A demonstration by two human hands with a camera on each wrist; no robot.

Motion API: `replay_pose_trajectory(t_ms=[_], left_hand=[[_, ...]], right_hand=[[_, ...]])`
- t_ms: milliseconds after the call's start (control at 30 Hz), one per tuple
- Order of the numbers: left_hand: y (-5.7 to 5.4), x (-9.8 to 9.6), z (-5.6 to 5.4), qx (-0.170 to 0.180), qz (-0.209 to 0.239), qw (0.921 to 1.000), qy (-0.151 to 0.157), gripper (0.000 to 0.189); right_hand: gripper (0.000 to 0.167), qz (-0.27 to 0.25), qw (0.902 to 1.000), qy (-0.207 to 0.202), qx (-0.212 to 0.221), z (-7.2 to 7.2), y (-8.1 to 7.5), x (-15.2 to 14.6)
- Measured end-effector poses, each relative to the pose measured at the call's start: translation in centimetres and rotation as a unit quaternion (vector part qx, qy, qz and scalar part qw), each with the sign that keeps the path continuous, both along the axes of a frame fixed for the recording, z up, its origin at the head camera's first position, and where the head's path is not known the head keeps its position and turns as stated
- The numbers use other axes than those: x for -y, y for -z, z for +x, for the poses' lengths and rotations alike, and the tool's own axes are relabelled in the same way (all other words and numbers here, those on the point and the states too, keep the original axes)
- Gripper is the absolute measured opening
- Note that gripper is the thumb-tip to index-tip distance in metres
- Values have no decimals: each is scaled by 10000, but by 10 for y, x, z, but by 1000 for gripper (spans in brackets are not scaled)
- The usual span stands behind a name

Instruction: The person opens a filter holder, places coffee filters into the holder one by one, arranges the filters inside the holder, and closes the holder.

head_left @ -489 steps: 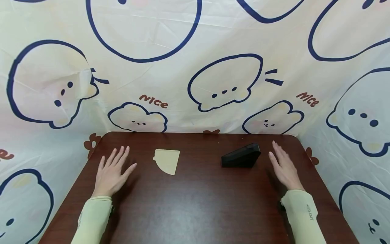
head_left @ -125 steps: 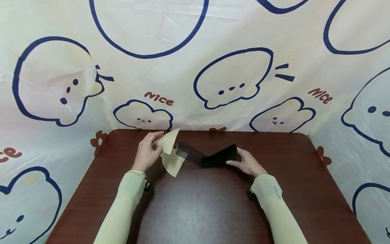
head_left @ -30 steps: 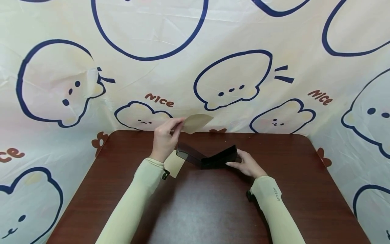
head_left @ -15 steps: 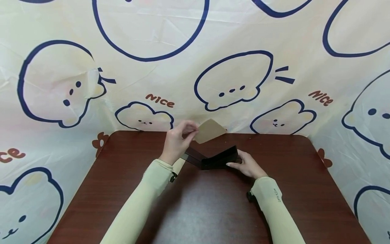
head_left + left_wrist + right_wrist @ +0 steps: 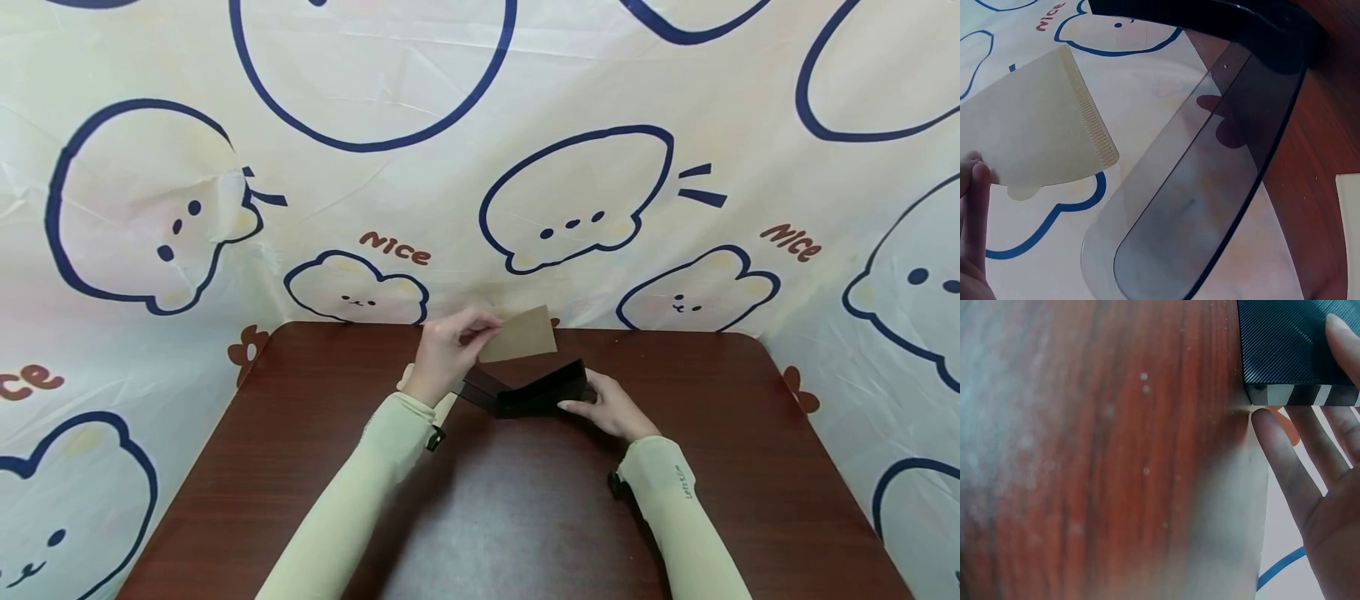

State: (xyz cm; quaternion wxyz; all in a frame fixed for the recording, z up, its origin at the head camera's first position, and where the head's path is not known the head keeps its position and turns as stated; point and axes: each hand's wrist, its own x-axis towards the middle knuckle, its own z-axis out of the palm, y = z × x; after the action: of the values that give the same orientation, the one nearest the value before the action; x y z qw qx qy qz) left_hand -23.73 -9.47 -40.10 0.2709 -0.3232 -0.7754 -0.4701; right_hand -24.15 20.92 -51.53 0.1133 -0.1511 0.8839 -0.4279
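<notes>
My left hand (image 5: 448,354) pinches a pale tan paper coffee filter (image 5: 525,335) by one corner, up behind the black filter case. In the left wrist view the crimped seam of that coffee filter (image 5: 1088,106) faces the case. The black filter case (image 5: 546,392) stands on the table with its smoky see-through lid (image 5: 1191,181) swung open to the left. My right hand (image 5: 611,406) grips the right end of the case, thumb on the ribbed face and fingers along the far side. Another coffee filter (image 5: 446,408) lies on the table, mostly hidden under my left wrist.
The dark brown wooden table (image 5: 525,517) ends close behind the case. A printed cloth (image 5: 420,200) with cartoon faces hangs at its back and along both sides.
Over the last second my left hand has brought the coffee filter right and down, closer to the case. My right hand holds still. Long before, both hands lay flat beside the closed case.
</notes>
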Motion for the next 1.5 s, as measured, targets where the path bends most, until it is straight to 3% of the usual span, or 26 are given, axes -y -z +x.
replay_pose_trajectory(t_ms=[133, 300, 567, 867, 1267, 1500], left_hand=[[3, -5, 0, 33, -78, 10000, -16, 14], [6, -12, 0, 38, -270, 9996, -27, 12], [14, -22, 2, 174, -589, 9977, -278, 11], [19, -28, 2, 241, -739, 9964, -339, 11], [24, -32, 0, 302, -683, 9970, -214, 14], [35, -40, 3, 248, -662, 9967, -406, 15]], right_hand=[[63, 44, 10000, 12, -1, 0, 1, 0], [51, 30, 10000, -9, -30, -1, 1, 0], [69, 88, 10000, -16, 19, -1, -1, -2], [52, 32, 10000, 13, 16, -1, -1, -2], [53, -153, 9999, -40, -58, -3, -1, 2], [54, -90, 9999, -49, -107, -2, 0, -1]])
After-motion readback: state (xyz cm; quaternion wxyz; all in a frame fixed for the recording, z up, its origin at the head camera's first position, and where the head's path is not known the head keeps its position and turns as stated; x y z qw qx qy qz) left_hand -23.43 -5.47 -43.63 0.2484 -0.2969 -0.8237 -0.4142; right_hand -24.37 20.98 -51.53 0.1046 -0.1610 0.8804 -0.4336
